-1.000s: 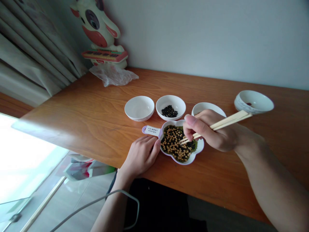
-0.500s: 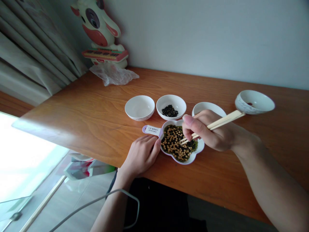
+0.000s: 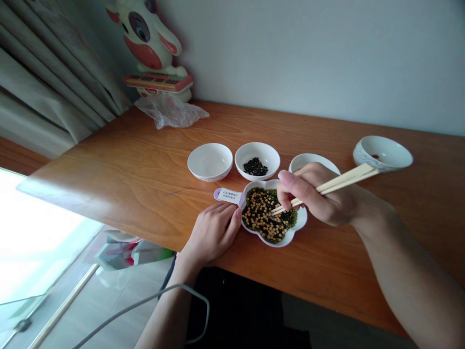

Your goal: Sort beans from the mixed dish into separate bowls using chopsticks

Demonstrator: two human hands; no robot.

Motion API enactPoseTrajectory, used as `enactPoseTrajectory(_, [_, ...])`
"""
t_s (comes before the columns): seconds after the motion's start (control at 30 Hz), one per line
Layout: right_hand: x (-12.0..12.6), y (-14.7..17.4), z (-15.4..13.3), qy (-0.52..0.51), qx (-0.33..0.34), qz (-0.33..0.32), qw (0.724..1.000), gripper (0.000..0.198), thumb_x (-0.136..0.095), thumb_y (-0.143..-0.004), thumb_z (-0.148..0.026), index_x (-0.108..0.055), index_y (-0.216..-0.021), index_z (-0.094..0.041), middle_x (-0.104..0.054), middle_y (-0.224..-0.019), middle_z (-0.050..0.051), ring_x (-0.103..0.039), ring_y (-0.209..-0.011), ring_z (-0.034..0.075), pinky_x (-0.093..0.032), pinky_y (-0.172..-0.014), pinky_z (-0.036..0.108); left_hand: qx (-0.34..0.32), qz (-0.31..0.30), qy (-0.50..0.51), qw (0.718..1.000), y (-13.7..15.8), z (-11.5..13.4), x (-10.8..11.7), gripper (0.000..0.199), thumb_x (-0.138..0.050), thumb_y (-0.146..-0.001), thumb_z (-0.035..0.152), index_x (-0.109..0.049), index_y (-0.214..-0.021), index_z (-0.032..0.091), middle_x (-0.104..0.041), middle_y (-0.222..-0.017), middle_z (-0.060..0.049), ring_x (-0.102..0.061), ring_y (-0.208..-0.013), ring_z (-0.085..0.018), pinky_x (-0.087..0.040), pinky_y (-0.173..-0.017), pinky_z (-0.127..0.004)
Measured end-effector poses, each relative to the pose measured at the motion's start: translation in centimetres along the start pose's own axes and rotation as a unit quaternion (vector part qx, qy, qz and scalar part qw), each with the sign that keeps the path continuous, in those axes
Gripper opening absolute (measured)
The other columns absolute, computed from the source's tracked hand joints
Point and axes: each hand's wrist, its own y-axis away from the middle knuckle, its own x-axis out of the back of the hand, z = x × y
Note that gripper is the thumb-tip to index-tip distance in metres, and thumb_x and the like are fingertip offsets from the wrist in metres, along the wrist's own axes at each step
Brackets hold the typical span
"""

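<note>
My right hand [image 3: 319, 194] is closed around a pair of light wooden chopsticks [image 3: 327, 186]. Their tips dip into mixed beans [image 3: 265, 218], tan, black and green, in a white flower-shaped dish [image 3: 286, 240] with a purple labelled handle [image 3: 229, 195]. Whether the tips pinch a bean is too small to tell. Palm down on the table lies my left hand [image 3: 214, 232], fingers loosely bent and thumb beside the dish's left rim; no object shows in it. Behind the dish stand a white bowl [image 3: 209, 162], a second bowl [image 3: 271, 155] with black beans [image 3: 255, 166], and a third bowl [image 3: 316, 158] partly hidden by my right hand.
Another white bowl [image 3: 385, 150] with something small and reddish inside stands at the right on the wooden table [image 3: 145, 160]. A cow-shaped toy keyboard [image 3: 156, 63] and a crumpled plastic bag [image 3: 170, 111] are at the back left. A grey cable [image 3: 174, 287] crosses my left forearm.
My right hand has shifted slightly right, and the chopsticks' tips look closer together among the beans. My left hand and the bowls stay where they were.
</note>
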Motion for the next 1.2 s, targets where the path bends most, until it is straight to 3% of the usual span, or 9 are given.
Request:
enactPoseTrajectory(0.13, [0.8,0.5,0.1,0.002,-0.011,0.004,1.0,0.073,-0.023,-0.111,-0.058,-0.066,-0.068,-0.019,-0.066,-0.064,0.003,-0.058,-0.061,0.015,-0.04,-0.068,0.033,0.002,-0.001,-0.001,1.0,0.0,0.0,0.0,0.036,-0.034,-0.112,0.034,-0.051,-0.083,0.023,-0.066,-0.084,-0.004,-0.061,-0.079,-0.02,-0.047,-0.08,-0.035])
enactPoseTrajectory(0.3, [2.5,1.7,-0.1,-0.036,-0.077,0.023,0.996,0.061,-0.035,-0.11,-0.058,-0.069,-0.077,-0.02,-0.065,-0.066,0.002,-0.059,-0.06,0.015,-0.042,-0.062,0.033,0.001,-0.005,0.002,1.0,-0.1,0.1,0.1,0.035,-0.034,-0.111,0.033,-0.047,-0.08,0.023,-0.063,-0.082,-0.003,-0.059,-0.078,-0.02,-0.045,-0.08,-0.035])
enactPoseTrajectory(0.47, [3.9,2.7,-0.5,0.03,-0.079,0.029,0.996,0.052,-0.045,-0.108,-0.056,-0.067,-0.075,-0.023,-0.064,-0.064,0.001,-0.057,-0.058,0.015,-0.04,-0.059,0.035,0.002,-0.008,0.001,1.0,0.0,0.1,0.1,0.035,-0.034,-0.111,0.033,-0.047,-0.08,0.023,-0.062,-0.081,-0.003,-0.057,-0.076,-0.019,-0.044,-0.077,-0.034])
enactPoseTrajectory(0.83, [2.5,1.9,-0.5,-0.05,-0.079,-0.058,0.994,0.052,-0.045,-0.108,-0.052,-0.065,-0.07,-0.021,-0.063,-0.061,0.001,-0.056,-0.055,0.015,-0.041,-0.053,0.031,0.014,-0.023,0.013,1.0,-0.1,0.0,0.3,0.033,-0.035,-0.111,0.032,-0.051,-0.083,0.022,-0.065,-0.087,-0.005,-0.06,-0.082,-0.021,-0.045,-0.082,-0.036])
enactPoseTrajectory(1.03, [2.2,1.9,0.2,-0.091,-0.076,-0.117,0.986,0.043,-0.054,-0.105,-0.045,-0.065,-0.071,-0.02,-0.062,-0.061,0.0,-0.056,-0.056,0.014,-0.039,-0.053,0.029,0.026,-0.033,0.022,0.999,-0.1,0.1,0.4,0.033,-0.036,-0.111,0.031,-0.051,-0.083,0.022,-0.064,-0.085,-0.004,-0.057,-0.08,-0.02,-0.044,-0.081,-0.036])
enactPoseTrajectory(1.2, [1.7,1.3,0.3,-0.065,-0.083,-0.112,0.988,0.047,-0.049,-0.107,-0.043,-0.064,-0.069,-0.02,-0.061,-0.06,-0.001,-0.055,-0.055,0.012,-0.039,-0.055,0.029,0.028,-0.042,0.029,0.998,-0.2,0.0,0.5,0.032,-0.036,-0.111,0.03,-0.053,-0.085,0.022,-0.064,-0.088,-0.004,-0.057,-0.082,-0.02,-0.043,-0.082,-0.036])
